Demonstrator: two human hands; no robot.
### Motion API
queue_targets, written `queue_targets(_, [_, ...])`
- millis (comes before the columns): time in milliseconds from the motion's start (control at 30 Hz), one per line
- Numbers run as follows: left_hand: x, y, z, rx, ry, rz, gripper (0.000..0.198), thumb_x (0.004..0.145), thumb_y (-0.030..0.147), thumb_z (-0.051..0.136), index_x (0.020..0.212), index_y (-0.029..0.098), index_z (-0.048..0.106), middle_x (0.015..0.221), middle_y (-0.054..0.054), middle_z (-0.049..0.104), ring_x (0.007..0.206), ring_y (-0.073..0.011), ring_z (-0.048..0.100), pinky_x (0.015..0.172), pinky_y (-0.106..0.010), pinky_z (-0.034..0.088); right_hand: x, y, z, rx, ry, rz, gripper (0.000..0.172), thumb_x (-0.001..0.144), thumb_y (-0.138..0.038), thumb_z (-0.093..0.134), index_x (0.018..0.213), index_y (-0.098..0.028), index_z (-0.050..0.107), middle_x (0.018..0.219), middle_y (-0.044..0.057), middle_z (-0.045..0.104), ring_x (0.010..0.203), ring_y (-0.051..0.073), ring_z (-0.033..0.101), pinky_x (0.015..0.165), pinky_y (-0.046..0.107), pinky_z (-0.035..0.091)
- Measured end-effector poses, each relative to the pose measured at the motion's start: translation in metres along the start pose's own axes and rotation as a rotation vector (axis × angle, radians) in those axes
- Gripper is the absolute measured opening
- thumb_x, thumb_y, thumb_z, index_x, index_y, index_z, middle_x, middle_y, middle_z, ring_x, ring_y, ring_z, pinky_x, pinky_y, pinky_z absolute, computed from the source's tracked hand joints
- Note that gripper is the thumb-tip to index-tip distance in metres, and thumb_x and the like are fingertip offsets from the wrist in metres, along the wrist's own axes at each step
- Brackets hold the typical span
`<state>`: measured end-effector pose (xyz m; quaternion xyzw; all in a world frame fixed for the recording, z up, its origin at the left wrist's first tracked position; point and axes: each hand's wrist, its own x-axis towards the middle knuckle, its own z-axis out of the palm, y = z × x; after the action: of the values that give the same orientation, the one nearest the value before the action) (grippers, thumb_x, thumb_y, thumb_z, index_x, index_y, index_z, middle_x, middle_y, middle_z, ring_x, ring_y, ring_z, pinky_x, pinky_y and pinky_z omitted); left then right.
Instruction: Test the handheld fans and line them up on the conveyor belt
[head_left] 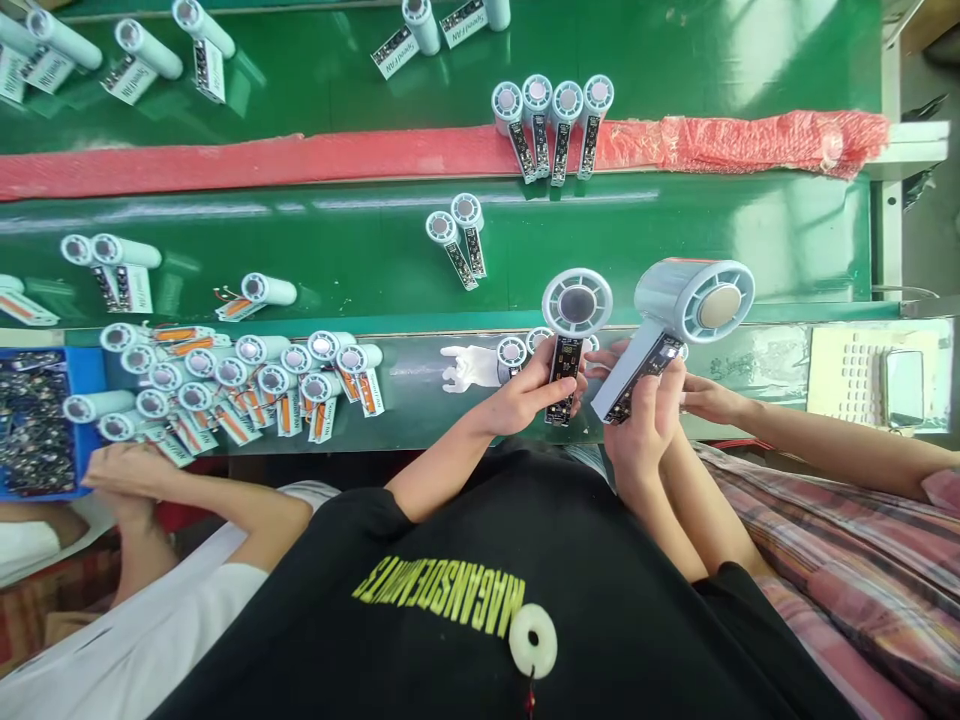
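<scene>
My left hand (534,392) is closed around the handle of a light-blue handheld fan (577,303). Its round grille faces up, and a dark circuit board (562,380) shows along the open handle. In my right hand (646,425) is a second handheld fan (694,300), gripped by its handle and tilted to the right. A strip of circuit board also shows on this handle. The two fans are held side by side over the bench edge, apart from each other. Behind my left hand, more fans (512,352) are partly hidden.
Several fans (255,350) with orange-lined handles crowd the bench at left, beside a blue bin (86,380) of circuit boards. More fans (551,105) stand on a red strip (375,157) and green surfaces. Neighbours' hands (124,475) show at left and right (709,400). A phone (904,388) lies right.
</scene>
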<state>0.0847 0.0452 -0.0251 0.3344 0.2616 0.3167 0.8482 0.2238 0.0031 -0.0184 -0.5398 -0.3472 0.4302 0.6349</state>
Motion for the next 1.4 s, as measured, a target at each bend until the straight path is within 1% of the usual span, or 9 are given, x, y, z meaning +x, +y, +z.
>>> queue_targets(133, [-0.001, -0.001, 0.000, 0.059, -0.022, -0.009, 0.036, 0.089, 0.039, 0.061, 0.111, 0.023, 0.039, 0.092, 0.000, 0.051, 0.076, -0.0135, 0.056, 0.068, -0.030, 0.049, -0.005, -0.004, 0.003, 0.041, -0.035, -0.055, 0.030, 0.095, -0.044, 0.050, 0.123, -0.032, 0.046, 0.117, 0.007, 0.061, 0.107, 0.027, 0.065, 0.086, 0.049, 0.058])
queue_targets(333, [0.000, 0.006, 0.000, 0.211, 0.003, 0.030, 0.038, 0.090, 0.041, 0.060, 0.114, 0.022, 0.037, 0.092, -0.001, 0.053, 0.076, -0.0133, 0.056, 0.070, -0.030, 0.049, -0.013, -0.017, 0.007, 0.067, -0.083, 0.000, 0.031, 0.096, -0.043, 0.048, 0.124, -0.031, 0.043, 0.122, 0.009, 0.059, 0.112, 0.028, 0.064, 0.089, 0.053, 0.057])
queue_targets(433, [0.000, 0.006, -0.001, 0.139, 0.004, 0.031, 0.040, 0.090, 0.040, 0.061, 0.117, 0.023, 0.037, 0.089, 0.000, 0.054, 0.073, -0.0132, 0.056, 0.068, -0.029, 0.049, -0.015, -0.018, 0.009, 0.077, -0.076, 0.014, 0.032, 0.097, -0.044, 0.047, 0.125, -0.029, 0.042, 0.121, 0.009, 0.059, 0.113, 0.027, 0.063, 0.088, 0.053, 0.058])
queue_targets(567, [0.000, 0.004, 0.000, 0.008, 0.037, 0.042, 0.028, 0.087, 0.035, 0.064, 0.106, 0.021, 0.048, 0.099, -0.003, 0.053, 0.072, -0.0116, 0.054, 0.065, -0.029, 0.049, -0.015, -0.016, 0.009, 0.090, -0.008, -0.041, 0.029, 0.097, -0.041, 0.048, 0.122, -0.028, 0.043, 0.114, 0.006, 0.061, 0.101, 0.024, 0.067, 0.081, 0.049, 0.061])
queue_targets(667, [-0.001, 0.004, 0.001, -0.046, 0.008, 0.069, 0.022, 0.088, 0.031, 0.062, 0.104, 0.020, 0.051, 0.092, -0.003, 0.053, 0.071, -0.0117, 0.053, 0.062, -0.028, 0.048, -0.014, -0.015, 0.006, 0.104, -0.052, -0.021, 0.024, 0.097, -0.043, 0.045, 0.117, -0.030, 0.047, 0.113, 0.006, 0.062, 0.090, 0.022, 0.069, 0.073, 0.044, 0.062])
queue_targets(767, [-0.001, 0.004, 0.001, -0.061, -0.006, 0.078, 0.023, 0.089, 0.029, 0.061, 0.106, 0.021, 0.049, 0.086, -0.002, 0.053, 0.069, -0.0120, 0.053, 0.062, -0.028, 0.047, -0.013, -0.014, 0.002, 0.114, -0.091, 0.033, 0.021, 0.097, -0.042, 0.046, 0.116, -0.032, 0.048, 0.119, 0.006, 0.059, 0.089, 0.021, 0.067, 0.070, 0.042, 0.062])
queue_targets(967, [0.000, 0.002, 0.001, -0.018, 0.001, 0.113, 0.026, 0.088, 0.028, 0.062, 0.109, 0.023, 0.048, 0.109, -0.004, 0.047, 0.075, -0.0110, 0.053, 0.060, -0.026, 0.048, -0.010, -0.010, 0.000, 0.124, -0.114, 0.082, 0.023, 0.096, -0.037, 0.048, 0.118, -0.032, 0.049, 0.116, 0.005, 0.058, 0.097, 0.023, 0.065, 0.070, 0.040, 0.061])
queue_targets(1233, [-0.002, 0.003, 0.000, 0.088, 0.013, 0.087, 0.030, 0.089, 0.034, 0.060, 0.111, 0.022, 0.044, 0.105, -0.005, 0.049, 0.077, -0.0122, 0.053, 0.066, -0.027, 0.050, -0.006, -0.004, -0.002, 0.086, -0.135, 0.110, 0.027, 0.096, -0.040, 0.048, 0.121, -0.032, 0.048, 0.115, 0.005, 0.059, 0.099, 0.024, 0.065, 0.075, 0.043, 0.060])
queue_targets(1400, [0.000, 0.000, 0.001, 0.136, 0.084, 0.053, 0.038, 0.087, 0.040, 0.063, 0.114, 0.023, 0.042, 0.111, -0.006, 0.050, 0.078, -0.0127, 0.054, 0.066, -0.027, 0.051, -0.006, 0.002, -0.002, 0.025, -0.117, 0.123, 0.038, 0.093, -0.045, 0.051, 0.128, -0.031, 0.042, 0.116, 0.006, 0.058, 0.097, 0.024, 0.065, 0.075, 0.042, 0.060])
